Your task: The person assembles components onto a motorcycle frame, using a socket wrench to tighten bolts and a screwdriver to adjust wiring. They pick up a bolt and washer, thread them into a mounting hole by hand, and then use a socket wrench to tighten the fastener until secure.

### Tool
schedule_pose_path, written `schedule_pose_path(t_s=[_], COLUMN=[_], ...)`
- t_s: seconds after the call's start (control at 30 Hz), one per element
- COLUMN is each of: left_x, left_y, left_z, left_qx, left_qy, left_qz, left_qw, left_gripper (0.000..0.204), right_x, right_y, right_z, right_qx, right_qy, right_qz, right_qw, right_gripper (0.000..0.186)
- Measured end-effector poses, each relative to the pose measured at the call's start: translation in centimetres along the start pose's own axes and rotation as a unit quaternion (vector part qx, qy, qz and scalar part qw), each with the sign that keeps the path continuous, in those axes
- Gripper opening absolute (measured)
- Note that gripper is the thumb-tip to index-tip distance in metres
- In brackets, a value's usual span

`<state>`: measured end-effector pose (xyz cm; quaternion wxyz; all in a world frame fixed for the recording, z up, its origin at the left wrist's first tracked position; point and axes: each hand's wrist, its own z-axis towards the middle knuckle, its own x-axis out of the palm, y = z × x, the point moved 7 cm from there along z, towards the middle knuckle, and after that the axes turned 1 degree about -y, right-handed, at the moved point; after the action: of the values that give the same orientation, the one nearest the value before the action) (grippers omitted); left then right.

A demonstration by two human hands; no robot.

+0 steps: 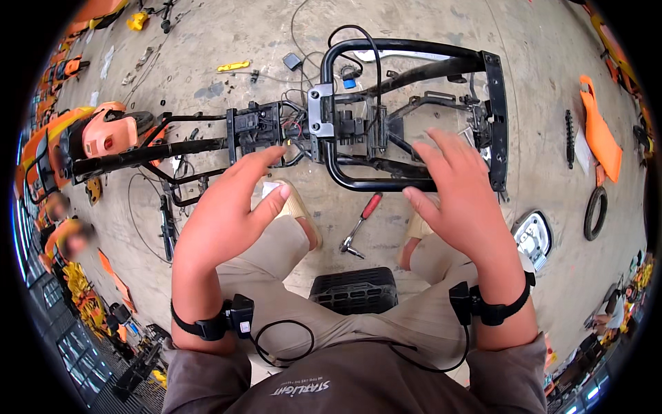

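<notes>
Black tubular vehicle frame [329, 148]: straight ahead, on the far side of both hands, over concrete floor [427, 21]. Long axis left to right, crossing the line of the forearms. Right hand [460, 196] is the nearer; in this view its fingers overlap the near side of the bent-tube loop [376, 185], contact uncertain. Left hand [234, 203] sits left of the loop, fingertips toward the wiring [295, 130] at mid-frame; cannot tell if it touches. Both hands spread, palms turned toward each other, thumbs clear of the fingers, nothing held.

Look of the frame: glossy black on the loop, duller and scuffed on the rails. Silver bracket plate [319, 114] on the loop's left side, bolt heads showing. Drilled flat end plate [496, 103] at right.

Outward: red-handled ratchet wrench [372, 206] lying aslant on the floor, just near of the loop. Black plastic stool [353, 288] nearer, between the legs. Well right: black shock absorber [570, 138], orange body panel [601, 141], black tyre [590, 215]. Far side, left of the loop: yellow bar [233, 67].
</notes>
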<state>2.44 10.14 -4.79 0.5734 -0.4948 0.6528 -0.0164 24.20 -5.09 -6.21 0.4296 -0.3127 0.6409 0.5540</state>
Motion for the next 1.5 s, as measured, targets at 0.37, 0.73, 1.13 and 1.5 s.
schedule_pose_path(t_s=[0.37, 0.73, 1.13, 1.5], left_x=[1.5, -1.8, -4.7, -5.5], left_y=[-3.3, -4.6, -0.1, 2.1], left_z=[-7.6, -10.0, -9.4, -5.0], left_qx=[0.092, -0.013, 0.017, -0.058], left_qy=[-0.070, -0.203, -0.282, -0.218], left_qz=[0.048, 0.019, -0.101, -0.079], left_qw=[0.992, 0.979, 0.954, 0.971], left_gripper=[0.049, 0.042, 0.029, 0.039], right_x=[-4.5, 6.2, 38.5, 39.1], right_y=[4.6, 6.7, -7.0, -8.2], right_z=[-7.7, -5.2, -14.4, -13.1], right_qx=[-0.023, 0.015, 0.298, 0.001], right_qy=[-0.136, 0.150, 0.224, 0.090], right_qz=[-0.072, 0.218, 0.021, -0.147], right_qw=[0.988, 0.964, 0.928, 0.985], right_gripper=[0.048, 0.039, 0.050, 0.048])
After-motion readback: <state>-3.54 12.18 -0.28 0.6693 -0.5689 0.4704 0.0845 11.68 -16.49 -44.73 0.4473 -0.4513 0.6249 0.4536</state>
